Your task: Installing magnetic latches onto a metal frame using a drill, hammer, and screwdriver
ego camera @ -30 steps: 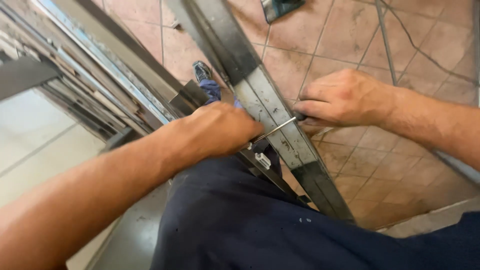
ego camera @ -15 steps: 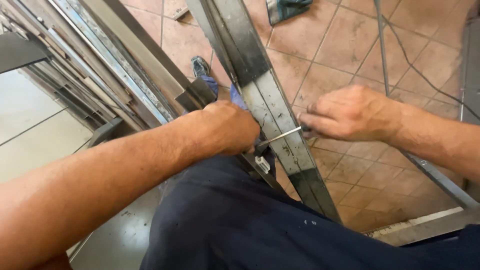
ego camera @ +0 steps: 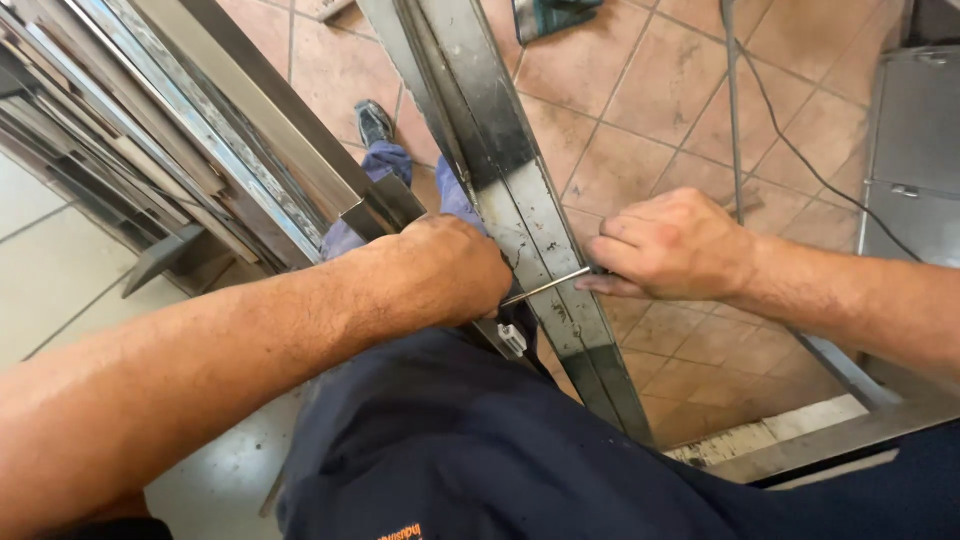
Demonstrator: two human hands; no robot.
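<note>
Head view, looking down over the person's lap.

Left hand [ego camera: 445, 275]: closed into a fist, knuckles up, at the left edge of a long flat metal bar [ego camera: 520, 215]. Its grip is wrapped around the near end of a thin metal rod [ego camera: 545, 288]; the fingertips themselves are hidden under the hand.

Right hand [ego camera: 670, 245]: fingers curled, thumb and fingertips pinched on the far end of the same rod at the bar's right edge. Grip is tight and nearly shut, with only the rod's end between the fingers.

Rod: lies crosswise over the bar's top face, slightly tilted, spanning it from one hand to the other. Whether it rests on the bar or sits just above it cannot be told.

Bar: grey, scuffed, with scratch marks on the lower stretch; runs from the top of the frame down to the person's dark blue trousers [ego camera: 470, 450], sloping right as it comes nearer.

Surroundings: a stack of metal profiles [ego camera: 170, 140] leans at the left, just beside the left forearm. A small white plastic piece [ego camera: 512, 340] sits under the bar's left edge near the lap. Floor of terracotta tiles [ego camera: 640, 90], with a black cable [ego camera: 800, 160] across it. The person's shoe [ego camera: 373, 122] shows between the profiles and the bar. A grey metal cabinet [ego camera: 915, 150] stands at the right.
</note>
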